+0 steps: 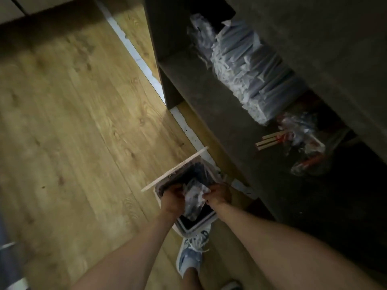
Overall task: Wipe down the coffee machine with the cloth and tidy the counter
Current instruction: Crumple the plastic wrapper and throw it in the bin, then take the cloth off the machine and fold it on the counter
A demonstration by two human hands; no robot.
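A small white pedal bin (200, 223) with a dark liner stands on the wooden floor, its lid (176, 169) raised. Over its opening both hands hold a crumpled clear plastic wrapper (195, 197). My left hand (172, 198) grips the wrapper's left side and my right hand (218, 193) grips its right side. The wrapper hangs partly inside the bin. No coffee machine or cloth is in view.
A dark open shelf unit (209, 97) rises to the right, holding a stack of wrapped packets (247, 70), wooden sticks (270, 141) and plastic bags (303, 147). My foot in a light blue shoe (191, 255) presses at the bin's base. Wooden floor (73, 122) spreads to the left.
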